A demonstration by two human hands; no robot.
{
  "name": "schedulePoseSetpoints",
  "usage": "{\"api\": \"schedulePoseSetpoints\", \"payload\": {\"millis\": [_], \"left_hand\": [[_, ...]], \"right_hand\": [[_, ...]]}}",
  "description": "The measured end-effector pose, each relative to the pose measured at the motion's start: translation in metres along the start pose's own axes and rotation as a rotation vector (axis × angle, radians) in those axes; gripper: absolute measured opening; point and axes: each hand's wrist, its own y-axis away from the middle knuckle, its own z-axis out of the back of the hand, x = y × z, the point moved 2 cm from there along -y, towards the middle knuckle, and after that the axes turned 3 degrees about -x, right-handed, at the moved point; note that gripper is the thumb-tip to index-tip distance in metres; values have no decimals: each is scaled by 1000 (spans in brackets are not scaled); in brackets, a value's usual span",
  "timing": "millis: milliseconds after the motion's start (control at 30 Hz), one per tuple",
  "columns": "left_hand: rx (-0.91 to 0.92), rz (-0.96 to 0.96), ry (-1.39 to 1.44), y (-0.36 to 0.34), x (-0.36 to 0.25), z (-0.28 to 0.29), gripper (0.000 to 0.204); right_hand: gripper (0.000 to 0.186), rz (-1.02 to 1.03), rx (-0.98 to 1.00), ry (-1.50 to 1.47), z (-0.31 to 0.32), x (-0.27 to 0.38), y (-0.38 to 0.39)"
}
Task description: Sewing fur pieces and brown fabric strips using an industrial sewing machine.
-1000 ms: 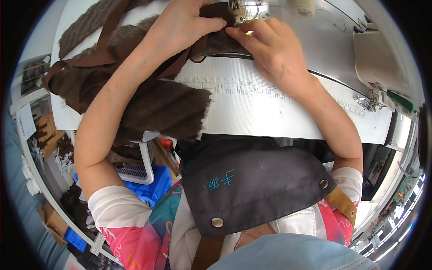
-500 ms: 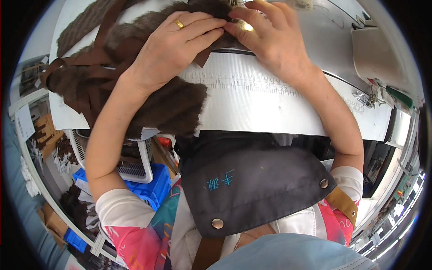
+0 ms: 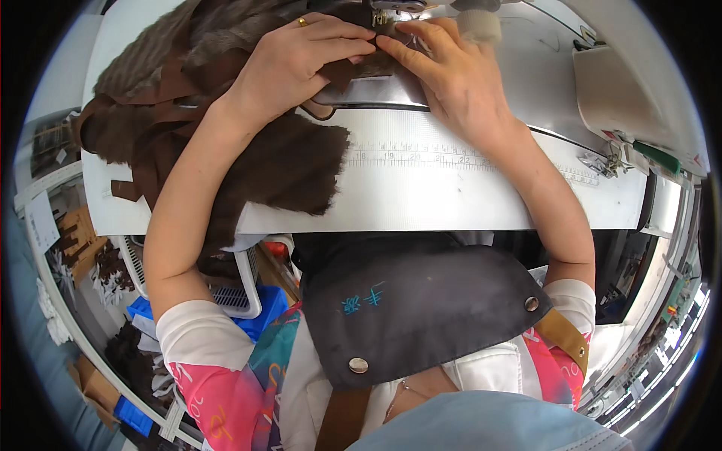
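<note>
Both hands are up at the sewing machine, right in front of the presser foot (image 3: 380, 16), and the tips almost meet! The left hand (image 3: 289, 68) comes in over the brown fur (image 3: 374, 66), fingers close together and stretched to the right, a gold ring (image 3: 302, 22) showing; pinching or just pressing, I can't tell. Across from it, the right hand (image 3: 462, 83) points two digits in from the other side, a little apart at their tips, the lower one right up against the left's fingertips. Whether it grips the fur, I can't tell either.

And the fur? Right there under the fingertips, at the foot, over the metal bed (image 3: 538, 83). Left of it, a whole pile (image 3: 218, 45) of brown fur, brown strips (image 3: 165, 83) tangled over it, and a ragged-edged flap (image 3: 289, 169) spreads across the white table (image 3: 421, 203) beside the left forearm, next to the ruler marks (image 3: 429, 156). A pale spool (image 3: 480, 26) stands just beyond the right hand. Below, a dark apron (image 3: 429, 308), a white basket (image 3: 247, 286) and a blue bin (image 3: 272, 301).
</note>
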Motion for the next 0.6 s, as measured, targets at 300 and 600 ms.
{"api": "schedulePoseSetpoints", "payload": {"millis": [300,600], "left_hand": [[36,15,14,-2,8,-1,55],[59,25,93,-4,11,2,58]], "right_hand": [[33,-91,1,-49,-4,-6,-3],[31,-30,-8,-134,0,-8,-4]]}}
